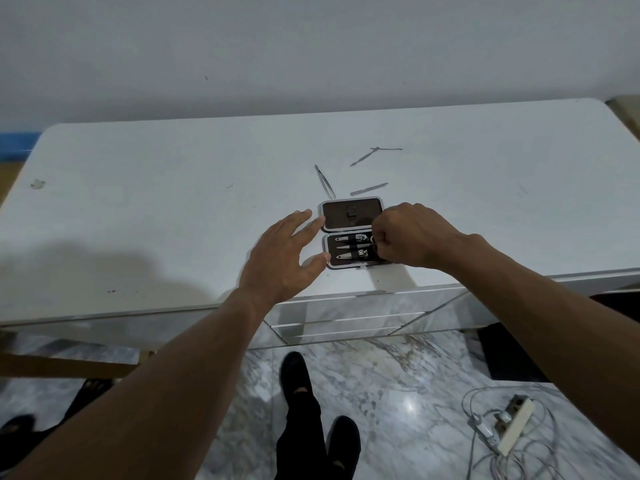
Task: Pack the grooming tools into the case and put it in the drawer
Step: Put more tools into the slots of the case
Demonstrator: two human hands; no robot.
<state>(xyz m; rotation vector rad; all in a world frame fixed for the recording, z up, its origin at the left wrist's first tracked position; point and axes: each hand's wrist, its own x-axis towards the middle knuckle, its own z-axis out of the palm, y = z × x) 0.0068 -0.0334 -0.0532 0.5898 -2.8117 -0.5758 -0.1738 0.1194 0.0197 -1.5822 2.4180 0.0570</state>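
Case (339,218) lies open flat on the white table (138,202), near the front edge, above the drawers (346,320); both hands are at it.
Left hand (280,258): fingers straight and spread, fingertips touching the case's left edge, holding nothing. Right hand (405,237): fingers curled over the case's right end, pinching a ring-handled tool (374,240), mostly hidden. Case: dark lining, silver rim; lid half farther, tray half nearer, with three metal tools under a strap. Loose behind it: tweezers (325,181), flat file (369,189), long thin tool (362,157) crossing a thin probe (389,148).
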